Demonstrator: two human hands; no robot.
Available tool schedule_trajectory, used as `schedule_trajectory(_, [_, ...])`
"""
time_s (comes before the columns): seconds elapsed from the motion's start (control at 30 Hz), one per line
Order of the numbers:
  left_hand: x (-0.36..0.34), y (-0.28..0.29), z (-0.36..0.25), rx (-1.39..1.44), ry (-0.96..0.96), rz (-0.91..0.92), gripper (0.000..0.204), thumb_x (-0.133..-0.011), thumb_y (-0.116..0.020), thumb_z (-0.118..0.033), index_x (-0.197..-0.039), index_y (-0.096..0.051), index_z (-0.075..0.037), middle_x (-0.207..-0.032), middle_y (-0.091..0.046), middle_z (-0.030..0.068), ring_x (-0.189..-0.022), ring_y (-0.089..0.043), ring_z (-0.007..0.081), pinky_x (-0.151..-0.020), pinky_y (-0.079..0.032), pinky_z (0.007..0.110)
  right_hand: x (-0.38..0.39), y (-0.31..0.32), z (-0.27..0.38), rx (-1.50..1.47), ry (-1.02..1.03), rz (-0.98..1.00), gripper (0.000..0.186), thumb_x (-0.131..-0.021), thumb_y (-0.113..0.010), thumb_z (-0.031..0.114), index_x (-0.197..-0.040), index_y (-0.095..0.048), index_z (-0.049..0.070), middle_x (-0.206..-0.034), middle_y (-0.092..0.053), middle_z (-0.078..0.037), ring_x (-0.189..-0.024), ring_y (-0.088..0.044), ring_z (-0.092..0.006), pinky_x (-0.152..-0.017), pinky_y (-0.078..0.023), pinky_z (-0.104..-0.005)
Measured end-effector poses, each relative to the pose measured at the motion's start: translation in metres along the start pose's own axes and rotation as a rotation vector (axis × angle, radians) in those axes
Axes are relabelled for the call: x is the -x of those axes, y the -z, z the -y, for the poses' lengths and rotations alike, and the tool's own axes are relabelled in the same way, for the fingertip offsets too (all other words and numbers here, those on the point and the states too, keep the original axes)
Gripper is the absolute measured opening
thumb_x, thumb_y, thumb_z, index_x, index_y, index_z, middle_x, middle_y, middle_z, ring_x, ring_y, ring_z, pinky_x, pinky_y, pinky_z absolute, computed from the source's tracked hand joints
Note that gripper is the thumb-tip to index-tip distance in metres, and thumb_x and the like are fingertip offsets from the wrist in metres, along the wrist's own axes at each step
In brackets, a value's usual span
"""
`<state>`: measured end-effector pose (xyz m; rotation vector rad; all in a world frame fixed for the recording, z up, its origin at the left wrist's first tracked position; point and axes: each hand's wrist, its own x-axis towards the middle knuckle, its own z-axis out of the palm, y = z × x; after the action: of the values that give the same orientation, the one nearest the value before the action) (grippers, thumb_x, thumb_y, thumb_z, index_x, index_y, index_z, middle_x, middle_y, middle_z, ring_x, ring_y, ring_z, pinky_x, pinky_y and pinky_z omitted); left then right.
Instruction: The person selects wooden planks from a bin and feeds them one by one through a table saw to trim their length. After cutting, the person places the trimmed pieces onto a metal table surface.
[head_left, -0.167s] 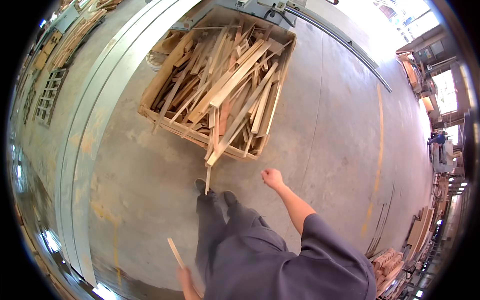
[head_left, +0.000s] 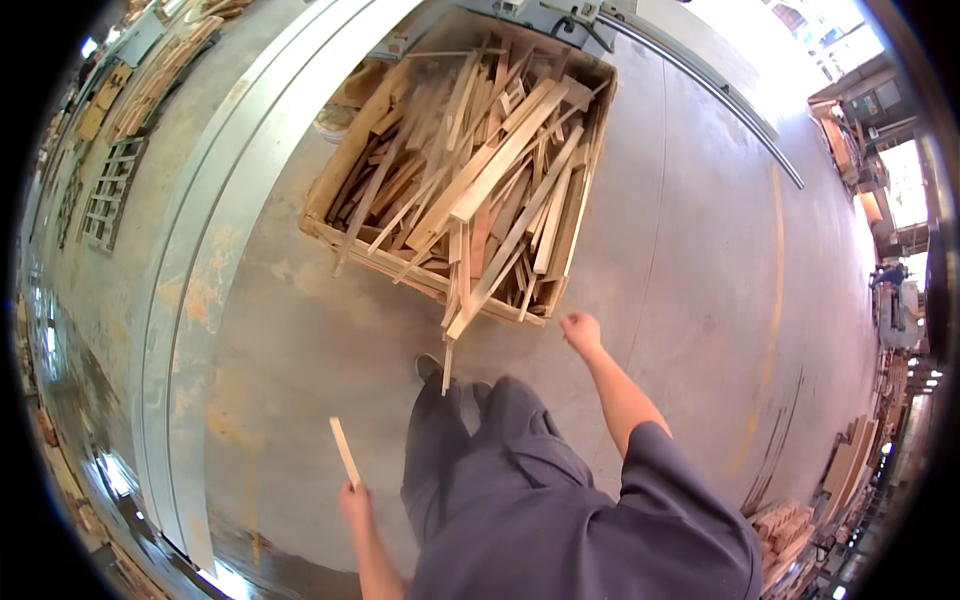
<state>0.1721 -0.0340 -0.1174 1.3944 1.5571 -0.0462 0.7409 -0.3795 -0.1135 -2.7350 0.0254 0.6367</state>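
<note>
My left hand (head_left: 355, 500) is closed round the lower end of a short, pale wood strip (head_left: 344, 452), which points up and away from me, clear of the floor. My right hand (head_left: 580, 332) is in the air just off the near right corner of a large wooden crate (head_left: 590, 180); its fingers are curled and nothing shows in them. Heaped in the crate are many wood offcuts (head_left: 490, 180) of mixed lengths. Several stick out over its near side, and one long slat (head_left: 520, 240) slants down past the rim towards my feet.
Long, pale metal beams (head_left: 215, 240) run along my left. A machine with a metal rail (head_left: 710, 95) stands behind the crate at the right. Beyond the beams lies a pallet (head_left: 113, 195). Stacked wood blocks (head_left: 785, 540) are at the lower right. A distant person (head_left: 887, 275) stands far right.
My left hand has come forward with the wood strip, so more of the forearm shows. My right hand has moved slightly forward. The whole view has shifted, putting the crate further right.
</note>
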Motion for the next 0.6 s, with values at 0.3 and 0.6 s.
schedule_trajectory(0.3, [-0.008,0.101,-0.097,0.107,-0.025,-0.066,0.006,-0.092,-0.059,-0.006,-0.089,-0.058,-0.001,-0.071,-0.057,0.0041,-0.058,-0.057,0.0125,-0.052,-0.050,0.027,-0.111,-0.047,0.109,-0.095,-0.282,-0.199,0.059,-0.080,-0.067,0.052,-0.103,-0.074,-0.002,-0.099,-0.073,-0.023,-0.103,-0.069,-0.0365,-0.092,-0.053,-0.0435])
schedule_trajectory(0.6, [0.005,0.027,-0.197,0.048,0.083,-0.051,0.006,-0.091,-0.058,-0.006,-0.092,-0.061,-0.001,-0.069,-0.055,0.0003,-0.058,-0.052,0.0095,-0.053,-0.041,0.026,-0.165,-0.011,0.088,-0.188,-0.178,-0.049,0.035,-0.079,-0.067,0.030,-0.096,-0.072,0.000,-0.090,-0.073,-0.015,-0.087,-0.069,-0.0286,-0.078,-0.053,-0.0417])
